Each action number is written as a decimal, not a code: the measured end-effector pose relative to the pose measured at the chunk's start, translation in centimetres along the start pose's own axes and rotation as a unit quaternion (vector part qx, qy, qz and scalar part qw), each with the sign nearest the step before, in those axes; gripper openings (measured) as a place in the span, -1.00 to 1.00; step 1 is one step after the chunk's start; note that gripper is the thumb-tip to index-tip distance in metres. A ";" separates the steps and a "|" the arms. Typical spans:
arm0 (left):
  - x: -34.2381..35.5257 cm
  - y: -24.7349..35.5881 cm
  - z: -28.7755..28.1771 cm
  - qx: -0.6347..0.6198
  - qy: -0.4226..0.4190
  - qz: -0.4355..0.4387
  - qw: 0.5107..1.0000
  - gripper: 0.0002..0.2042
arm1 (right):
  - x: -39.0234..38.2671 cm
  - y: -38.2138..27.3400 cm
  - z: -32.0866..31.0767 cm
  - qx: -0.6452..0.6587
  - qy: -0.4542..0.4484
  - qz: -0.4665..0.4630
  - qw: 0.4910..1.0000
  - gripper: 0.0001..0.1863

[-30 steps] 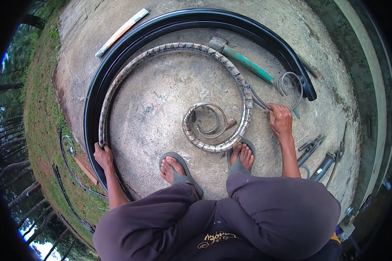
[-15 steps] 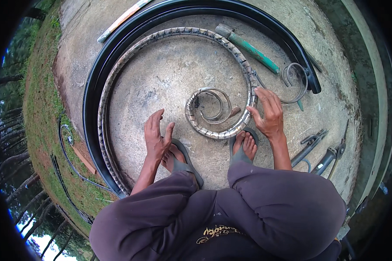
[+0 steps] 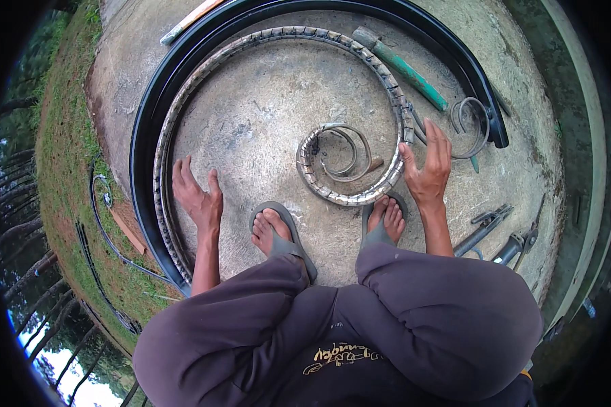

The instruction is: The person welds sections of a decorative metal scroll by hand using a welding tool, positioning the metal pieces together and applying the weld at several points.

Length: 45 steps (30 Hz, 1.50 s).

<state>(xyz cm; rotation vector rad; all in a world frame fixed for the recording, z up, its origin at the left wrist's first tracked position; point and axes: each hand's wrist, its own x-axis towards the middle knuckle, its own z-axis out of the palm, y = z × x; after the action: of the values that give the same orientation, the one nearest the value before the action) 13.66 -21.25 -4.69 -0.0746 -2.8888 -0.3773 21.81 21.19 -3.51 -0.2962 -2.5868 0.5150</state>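
Note:
A large metal spiral [image 3: 282, 32] with many cuts or welds along its bar lies on the concrete, its small inner curl [image 3: 347, 178] between and beyond my feet. My left hand [image 3: 198, 197] hovers inside the wide left curve, fingers apart and holding nothing. At the spiral's right side is my right hand [image 3: 429, 169], fingers stretched out, thumb at or very near the bar; whether it touches I cannot tell. Around the spiral's outside curves a black metal channel [image 3: 138, 149]. A hammer with a green handle [image 3: 409, 74] lies by the spiral's upper right.
A thin metal coil [image 3: 480, 122] rests near the channel's right end. An electrode holder [image 3: 485, 227] and an angle grinder [image 3: 512, 249] lie at the right. Beyond the slab's left edge are grass, a cable [image 3: 105, 234] and a brown strip [image 3: 127, 229]. A pale bar [image 3: 190, 20] lies at upper left.
My left hand has moved left, toward the spiral's left curve. My right hand has shifted slightly right, its fingers coming off the bar. The view has shifted a little.

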 end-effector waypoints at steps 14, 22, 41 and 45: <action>-3.8 -15.3 -4.6 0.173 -0.006 -0.081 0.981 -0.41 | -2.7 0.5 1.3 0.096 -0.185 0.216 0.954 -0.58; -3.8 -16.5 -5.0 0.228 -0.055 -0.042 0.971 -0.61 | -2.7 0.3 1.2 0.086 -0.177 0.210 0.958 -0.64; -3.8 -16.4 -3.9 0.246 -0.046 -0.092 0.964 -0.72 | -2.5 -0.1 1.1 0.087 -0.161 0.209 0.961 -0.64; -3.8 -16.4 -3.9 0.250 -0.047 -0.082 0.964 -0.69 | -2.4 -0.4 0.9 0.089 -0.159 0.222 0.958 -0.65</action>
<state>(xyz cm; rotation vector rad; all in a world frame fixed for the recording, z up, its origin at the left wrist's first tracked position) 16.93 -38.20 -6.01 0.2376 -2.9950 0.3455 23.38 19.85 -5.04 -0.7990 -2.7546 1.0213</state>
